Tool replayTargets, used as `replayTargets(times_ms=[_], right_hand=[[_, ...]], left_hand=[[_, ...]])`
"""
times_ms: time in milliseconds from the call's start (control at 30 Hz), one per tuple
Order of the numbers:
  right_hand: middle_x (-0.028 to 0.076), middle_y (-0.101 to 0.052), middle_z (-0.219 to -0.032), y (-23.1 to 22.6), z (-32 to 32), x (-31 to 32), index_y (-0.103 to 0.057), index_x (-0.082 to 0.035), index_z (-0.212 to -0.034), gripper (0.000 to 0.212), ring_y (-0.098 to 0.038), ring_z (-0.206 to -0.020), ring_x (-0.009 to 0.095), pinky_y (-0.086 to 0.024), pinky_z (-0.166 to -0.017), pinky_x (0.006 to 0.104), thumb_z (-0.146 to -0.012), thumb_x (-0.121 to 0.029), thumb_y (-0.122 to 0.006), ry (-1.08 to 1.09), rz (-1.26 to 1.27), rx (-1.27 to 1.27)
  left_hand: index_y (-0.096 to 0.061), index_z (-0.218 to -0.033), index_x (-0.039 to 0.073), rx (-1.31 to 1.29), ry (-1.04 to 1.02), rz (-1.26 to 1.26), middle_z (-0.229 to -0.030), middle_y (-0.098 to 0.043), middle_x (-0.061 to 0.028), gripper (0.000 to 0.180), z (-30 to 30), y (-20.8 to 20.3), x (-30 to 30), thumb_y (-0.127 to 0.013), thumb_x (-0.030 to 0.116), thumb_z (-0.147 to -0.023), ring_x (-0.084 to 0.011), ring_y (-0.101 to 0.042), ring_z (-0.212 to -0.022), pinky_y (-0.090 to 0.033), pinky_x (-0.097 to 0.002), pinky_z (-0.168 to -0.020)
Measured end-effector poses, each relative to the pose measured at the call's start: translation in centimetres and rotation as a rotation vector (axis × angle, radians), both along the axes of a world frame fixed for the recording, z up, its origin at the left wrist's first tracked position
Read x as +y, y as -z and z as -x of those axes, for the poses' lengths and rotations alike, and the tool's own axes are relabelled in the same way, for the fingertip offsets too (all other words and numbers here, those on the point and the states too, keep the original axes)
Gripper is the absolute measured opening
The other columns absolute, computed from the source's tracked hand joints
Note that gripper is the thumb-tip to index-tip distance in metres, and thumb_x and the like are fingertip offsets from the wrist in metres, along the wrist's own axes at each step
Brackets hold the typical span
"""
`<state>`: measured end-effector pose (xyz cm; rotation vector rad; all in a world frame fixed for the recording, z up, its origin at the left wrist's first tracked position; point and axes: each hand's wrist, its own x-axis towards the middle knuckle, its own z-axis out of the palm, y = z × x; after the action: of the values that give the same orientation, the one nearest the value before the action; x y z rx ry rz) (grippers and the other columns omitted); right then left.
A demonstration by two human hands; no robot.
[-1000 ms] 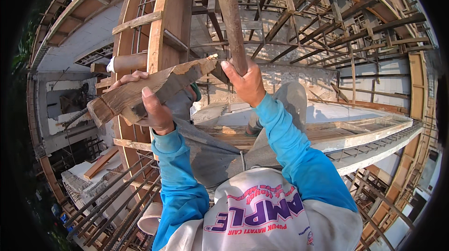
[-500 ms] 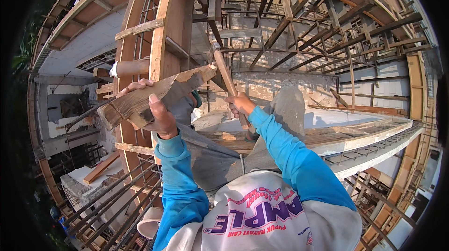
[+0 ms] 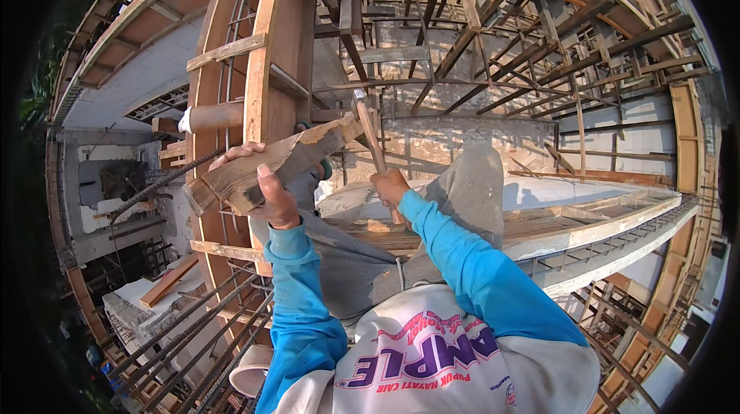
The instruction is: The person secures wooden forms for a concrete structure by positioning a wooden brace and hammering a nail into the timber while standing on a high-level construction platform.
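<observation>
My left hand (image 3: 276, 200) grips a short, rough wooden plank (image 3: 287, 158), thumb on the near side and fingers over the far edge. A smaller wooden piece seems joined beneath its left end. The plank slants up to the right, and its right end looks splintered. In my right hand (image 3: 391, 186) is a hammer (image 3: 371, 135), held by its wooden handle. The metal hammer head stands at the top, just beyond the plank's splintered end. Whether hammer and plank touch, I cannot tell.
Wooden beam formwork (image 3: 257, 98) with rebar inside runs up beside the plank. A pipe (image 3: 216, 116) crosses it. Several rebar rods (image 3: 181, 329) jut out at lower left, near a pale bucket (image 3: 250, 371). Timber props (image 3: 493, 44) stand below at a lower level.
The plank and my left hand have shifted a little to the right, and the plank's left end sits lower. The hammer head has dropped slightly and turned.
</observation>
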<state>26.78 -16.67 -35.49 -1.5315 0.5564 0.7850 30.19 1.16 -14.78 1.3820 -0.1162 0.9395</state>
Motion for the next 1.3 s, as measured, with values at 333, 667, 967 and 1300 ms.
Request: replayTargets(times_ms=[333, 667, 967, 1300], right_hand=[[0.001, -0.042, -0.054, -3.9, 0.5, -3.6, -0.048, -0.004, -0.082, 0.019, -0.04, -0.039, 0.012, -0.034, -0.034, 0.0297, -0.084, -0.017, -0.061, 0.023, -0.107, 0.077], [0.008, -0.049, -0.055, -2.3, 1.2, -3.4, -0.053, 0.004, -0.091, 0.03, -0.046, -0.039, 0.017, -0.036, -0.035, 0.0337, -0.083, -0.023, -0.063, -0.013, -0.089, -0.06], [0.017, -0.06, -0.07, -15.0, -3.8, -1.2, -0.057, 0.003, -0.099, 0.036, -0.058, -0.064, 0.027, -0.046, -0.061, 0.0386, -0.086, -0.029, -0.062, 0.012, 0.085, -0.793], [0.014, -0.055, -0.065, 3.7, -2.3, 1.6, -0.054, 0.001, -0.086, 0.024, -0.053, -0.051, 0.023, -0.043, -0.046, 0.0358, -0.084, -0.022, -0.058, -0.188, 0.222, -0.194]], left_hand=[[-0.03, -0.126, 0.011, -0.03, 0.01, 0.189, -0.098, -0.047, -0.0079, 0.065, 2.2, -3.2, 0.3, -0.063, 0.021, -0.072, -0.0234, -0.05, -0.091, -0.044, -0.0385, -0.086], [-0.03, -0.123, 0.008, -0.04, 0.082, -0.099, -0.103, -0.046, -0.0119, 0.058, 0.2, 2.5, -0.1, -0.062, 0.016, -0.075, -0.0243, -0.05, -0.093, -0.044, -0.0436, -0.088], [-0.033, -0.122, 0.011, -0.018, -0.019, -0.155, -0.103, -0.047, -0.0112, 0.057, 2.1, 2.7, -1.4, -0.066, 0.021, -0.076, -0.0251, -0.052, -0.091, -0.044, -0.0434, -0.088], [-0.032, -0.122, 0.01, -0.05, -0.004, -0.112, -0.101, -0.046, -0.0098, 0.058, 2.3, 3.1, -0.9, -0.063, 0.02, -0.074, -0.0249, -0.05, -0.094, -0.043, -0.0434, -0.09]])
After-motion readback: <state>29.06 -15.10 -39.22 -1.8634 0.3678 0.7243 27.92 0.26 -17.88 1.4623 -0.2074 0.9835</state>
